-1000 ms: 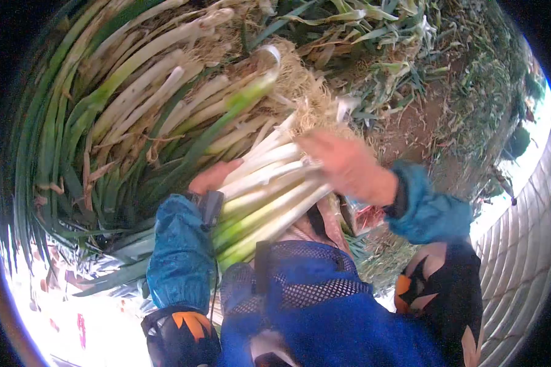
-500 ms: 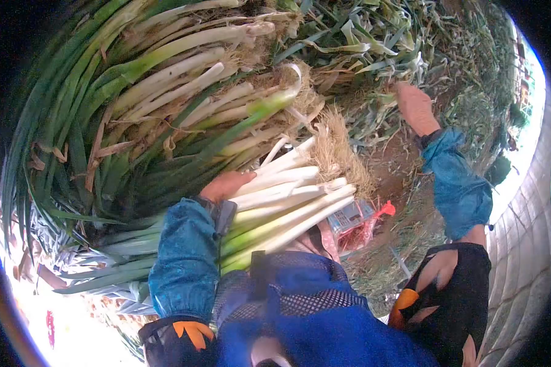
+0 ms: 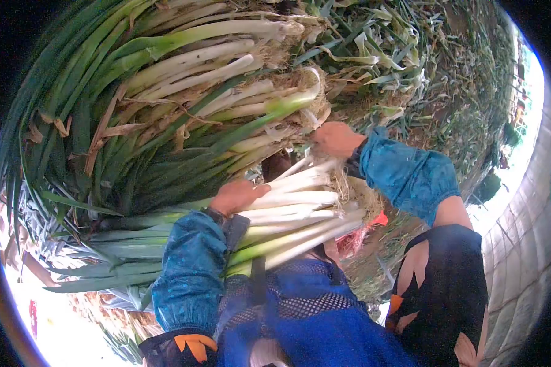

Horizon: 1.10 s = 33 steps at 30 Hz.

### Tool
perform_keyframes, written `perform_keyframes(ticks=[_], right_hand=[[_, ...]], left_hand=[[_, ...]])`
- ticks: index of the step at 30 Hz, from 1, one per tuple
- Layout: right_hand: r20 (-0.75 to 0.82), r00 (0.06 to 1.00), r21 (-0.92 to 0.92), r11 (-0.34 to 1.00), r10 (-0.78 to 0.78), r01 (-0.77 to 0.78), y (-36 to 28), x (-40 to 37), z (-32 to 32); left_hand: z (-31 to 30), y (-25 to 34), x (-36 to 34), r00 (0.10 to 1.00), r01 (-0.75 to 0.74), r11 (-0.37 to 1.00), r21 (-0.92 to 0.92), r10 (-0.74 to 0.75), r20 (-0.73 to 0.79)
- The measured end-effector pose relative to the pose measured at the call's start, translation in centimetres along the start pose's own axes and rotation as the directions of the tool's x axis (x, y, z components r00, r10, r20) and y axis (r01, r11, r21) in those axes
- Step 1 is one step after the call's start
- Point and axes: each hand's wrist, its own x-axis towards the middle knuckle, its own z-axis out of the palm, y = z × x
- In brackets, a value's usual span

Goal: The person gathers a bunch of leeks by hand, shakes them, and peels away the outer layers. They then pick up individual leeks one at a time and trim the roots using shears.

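Long green onions with white stalks [image 3: 300,200] lie across my lap in a bundle, their roots to the right. My left hand [image 3: 239,196] is closed round the upper stalks of this bundle. At the root end, my right hand [image 3: 335,139] is closed in a fist beside the roots; what it grips, if anything, is hidden. Above and left of both hands is a big pile of onions [image 3: 190,67] with dry roots and long green leaves.
Torn leaves [image 3: 386,55] lie heaped at the top right, and loose scraps [image 3: 471,104] cover the ground beyond. A red plastic bag [image 3: 351,240] sits under the root end. Pale sheeting [image 3: 514,269] runs along the right edge.
My right hand has come left from the leaf heap to the roots of the bundle. My left hand stays on the stalks, and the view has shifted slightly.
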Motion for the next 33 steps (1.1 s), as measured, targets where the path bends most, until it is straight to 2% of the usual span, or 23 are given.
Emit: perform_keyframes(ticks=[1,2,3,4,6,8,9,10,12,14,16,18,19,20,22,23,26,27,28,30,31,32,33], right_hand=[[0.019,0.999,-0.141,0.989,-0.047,0.049,0.9,-0.7,-0.7],[0.232,0.928,-0.379,0.906,0.291,-0.189,2.1,-1.3,-1.7],[0.189,0.927,-0.495,0.846,0.325,-0.196,5.8,-3.7,-2.1],[0.032,0.891,-0.480,0.789,0.453,-0.384,9.1,-5.2,-2.8],[0.164,0.783,-0.596,0.693,0.600,-0.406,12.6,-6.9,-7.1],[0.056,0.961,-0.473,0.855,0.271,-0.213,5.8,-3.9,-12.8],[-0.024,0.996,-0.423,0.902,0.081,-0.083,1.5,-2.0,-14.3],[0.098,0.995,-0.367,0.930,0.022,0.016,-1.8,0.4,-13.6],[0.112,0.983,-0.133,0.978,-0.148,0.163,-9.1,3.8,-12.7],[0.132,0.959,0.094,0.966,-0.251,0.240,-13.9,6.2,-12.0],[0.223,0.938,0.290,0.937,-0.266,0.197,-16.3,6.6,-11.3],[0.333,0.910,0.400,0.911,-0.246,0.100,-17.7,6.7,-10.6],[0.378,0.896,0.434,0.900,-0.234,0.052,-18.4,7.0,-10.3],[0.418,0.881,0.458,0.889,-0.220,0.005,-18.9,7.2,-10.0],[0.486,0.852,0.486,0.871,-0.194,-0.078,-20.3,7.9,-9.7],[0.511,0.839,0.491,0.864,-0.186,-0.108,-20.3,7.8,-9.8],[0.564,0.812,0.492,0.851,-0.151,-0.184,-21.2,8.5,-9.7],[0.573,0.807,0.493,0.846,-0.142,-0.201,-21.4,8.7,-9.8],[0.586,0.798,0.492,0.843,-0.137,-0.216,-21.2,8.4,-9.7],[0.611,0.782,0.489,0.836,-0.123,-0.250,-21.2,8.2,-9.6],[0.619,0.777,0.486,0.833,-0.115,-0.265,-21.1,8.0,-9.5],[0.630,0.768,0.481,0.833,-0.110,-0.275,-20.9,7.9,-9.4],[0.635,0.765,0.484,0.827,-0.108,-0.285,-20.7,7.8,-9.3]], left_hand=[[0.3,-0.5,0.3,0.999,-0.030,1.000,-0.008,0.030,-0.013],[0.6,-0.9,0.5,0.998,-0.058,0.998,-0.016,0.058,-0.029],[0.4,-1.0,0.3,0.997,-0.073,0.997,-0.004,0.072,-0.024],[0.2,-0.8,0.2,0.996,-0.084,0.996,-0.002,0.084,-0.024],[0.9,-0.7,0.1,0.996,-0.088,0.996,0.011,0.088,-0.027],[1.5,-1.2,1.0,0.995,-0.077,0.996,0.053,0.081,-0.063],[1.6,-1.6,1.5,0.993,-0.114,0.991,0.075,0.117,-0.036],[1.9,-2.0,1.5,0.981,-0.182,0.982,0.039,0.184,-0.061],[3.6,-2.4,0.7,0.897,-0.396,0.914,-0.087,0.366,-0.247],[4.8,-2.4,0.1,0.786,-0.542,0.827,-0.151,0.436,-0.437],[5.0,-1.7,-1.4,0.769,-0.533,0.827,-0.177,0.386,-0.510],[4.2,-1.1,-2.7,0.894,-0.282,0.959,0.004,0.264,-0.363],[2.9,-0.5,-5.7,0.908,-0.269,0.963,-0.009,0.250,-0.335],[1.8,-0.2,-8.3,0.920,-0.261,0.965,-0.015,0.244,-0.307],[1.8,-0.5,-9.4,0.916,-0.286,0.958,0.003,0.274,-0.292],[1.9,-0.6,-9.0,0.921,-0.291,0.955,-0.048,0.266,-0.284],[2.3,-1.8,-8.7,0.871,-0.405,0.908,-0.108,0.347,-0.348],[2.1,-2.0,-9.2,0.858,-0.411,0.901,-0.142,0.329,-0.394],[2.2,-2.8,-10.4,0.693,-0.552,0.829,-0.093,0.394,-0.604],[3.5,-5.9,-14.7,0.226,-0.745,0.658,0.112,0.406,-0.885],[3.2,-7.9,-19.3,0.496,-0.790,0.584,-0.187,0.429,-0.755],[3.6,-10.1,-24.1,0.698,-0.715,0.507,-0.481,0.478,-0.533],[5.9,-13.4,-25.2,0.649,-0.736,0.375,-0.564,0.627,-0.430]])
